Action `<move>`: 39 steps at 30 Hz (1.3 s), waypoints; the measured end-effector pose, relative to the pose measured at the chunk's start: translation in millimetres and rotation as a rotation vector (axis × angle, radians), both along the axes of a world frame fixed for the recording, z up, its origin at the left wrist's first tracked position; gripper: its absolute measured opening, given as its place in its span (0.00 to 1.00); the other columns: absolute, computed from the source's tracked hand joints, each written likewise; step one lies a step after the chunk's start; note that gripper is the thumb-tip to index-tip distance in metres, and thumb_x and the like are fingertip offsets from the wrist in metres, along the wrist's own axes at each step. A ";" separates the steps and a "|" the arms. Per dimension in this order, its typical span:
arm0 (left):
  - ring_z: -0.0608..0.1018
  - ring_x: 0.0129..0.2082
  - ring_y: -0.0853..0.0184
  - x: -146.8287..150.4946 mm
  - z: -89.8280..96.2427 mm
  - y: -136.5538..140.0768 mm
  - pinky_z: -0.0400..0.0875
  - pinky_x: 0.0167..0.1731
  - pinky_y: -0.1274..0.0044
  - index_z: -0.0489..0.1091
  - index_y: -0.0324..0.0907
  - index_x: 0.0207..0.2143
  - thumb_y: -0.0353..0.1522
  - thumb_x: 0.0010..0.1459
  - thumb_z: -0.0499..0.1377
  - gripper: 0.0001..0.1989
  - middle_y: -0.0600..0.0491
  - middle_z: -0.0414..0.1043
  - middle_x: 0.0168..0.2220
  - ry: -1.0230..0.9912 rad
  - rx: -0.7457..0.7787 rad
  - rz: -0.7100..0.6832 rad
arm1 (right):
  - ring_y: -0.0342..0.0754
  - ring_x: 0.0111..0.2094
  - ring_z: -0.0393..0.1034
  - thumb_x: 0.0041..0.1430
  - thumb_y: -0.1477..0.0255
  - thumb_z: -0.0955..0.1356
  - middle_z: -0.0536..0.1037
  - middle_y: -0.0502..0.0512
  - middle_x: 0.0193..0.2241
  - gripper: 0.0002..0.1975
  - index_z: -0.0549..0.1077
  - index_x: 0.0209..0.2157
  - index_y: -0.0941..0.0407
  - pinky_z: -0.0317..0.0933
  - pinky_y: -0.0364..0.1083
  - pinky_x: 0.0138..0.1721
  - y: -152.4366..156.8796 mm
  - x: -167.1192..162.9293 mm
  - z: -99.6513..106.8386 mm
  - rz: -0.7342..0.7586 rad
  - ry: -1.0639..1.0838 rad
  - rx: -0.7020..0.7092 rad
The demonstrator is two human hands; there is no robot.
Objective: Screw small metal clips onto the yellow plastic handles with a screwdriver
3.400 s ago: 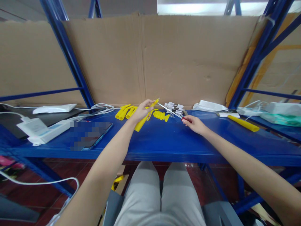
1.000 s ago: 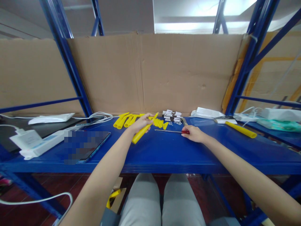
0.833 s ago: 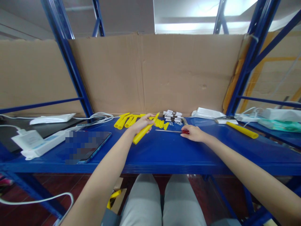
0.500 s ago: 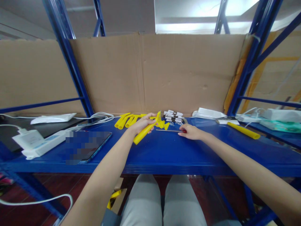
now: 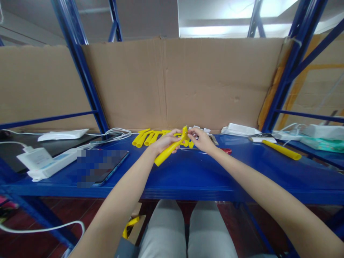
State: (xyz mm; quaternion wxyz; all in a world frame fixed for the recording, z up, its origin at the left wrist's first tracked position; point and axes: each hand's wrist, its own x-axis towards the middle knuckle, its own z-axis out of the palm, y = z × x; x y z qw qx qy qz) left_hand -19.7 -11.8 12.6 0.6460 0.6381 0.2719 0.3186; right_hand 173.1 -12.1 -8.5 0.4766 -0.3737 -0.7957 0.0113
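My left hand is wrapped round a yellow plastic scraper-like tool with a thick tubular handle, its head tilted up and away from me. At that head, my right hand pinches thumb and fingers together; whatever is between the fingertips is too small to make out. Under the right wrist lies a screwdriver, its red handle showing on the right and its thin shaft on the left. Small yellow pieces lie behind the hands. Several more yellow tubular handles rest in a row to the left.
Partly hidden white paper packets lie behind my right hand. A phone-like tablet and a white power strip are on the left. Another yellow handle and a white box lie right. A cardboard panel closes the back.
My right hand has let go of the screwdriver, which now lies on the shelf, and moved left and up to the yellow tool's head. The left hand keeps its hold.
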 end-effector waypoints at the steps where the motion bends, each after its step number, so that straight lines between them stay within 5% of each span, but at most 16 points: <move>1: 0.71 0.16 0.73 0.2 0.0 0.4 0.63 0.13 0.83 0.57 0.47 0.44 0.27 0.54 0.56 0.16 0.56 0.68 0.29 -0.016 -0.007 -0.007 | 0.48 0.38 0.70 0.58 0.71 0.61 0.75 0.57 0.36 0.08 0.70 0.36 0.56 0.64 0.48 0.40 -0.2 -1.8 -1.0 -0.003 0.020 0.011; 12: 0.72 0.17 0.73 3.1 -3.3 1.8 0.62 0.12 0.84 0.57 0.46 0.42 0.27 0.54 0.58 0.15 0.56 0.67 0.29 -0.131 -0.049 -0.124 | 0.49 0.38 0.68 0.61 0.70 0.61 0.73 0.59 0.36 0.09 0.69 0.40 0.56 0.66 0.49 0.37 -7.4 -3.7 -13.6 0.061 0.065 0.286; 22: 0.72 0.17 0.73 5.1 -6.4 5.2 0.61 0.11 0.84 0.58 0.45 0.41 0.28 0.55 0.57 0.13 0.56 0.66 0.29 -0.152 -0.071 -0.132 | 0.49 0.40 0.69 0.62 0.73 0.59 0.73 0.61 0.40 0.14 0.70 0.46 0.56 0.67 0.49 0.38 -8.8 0.5 -16.9 0.061 -0.019 0.387; 39: 0.72 0.17 0.72 9.6 -7.2 0.1 0.62 0.12 0.83 0.57 0.47 0.42 0.28 0.54 0.58 0.15 0.55 0.69 0.30 -0.094 -0.084 -0.161 | 0.44 0.29 0.66 0.59 0.70 0.61 0.69 0.52 0.28 0.03 0.63 0.31 0.54 0.63 0.45 0.31 -8.5 -5.1 -12.1 0.063 0.190 0.154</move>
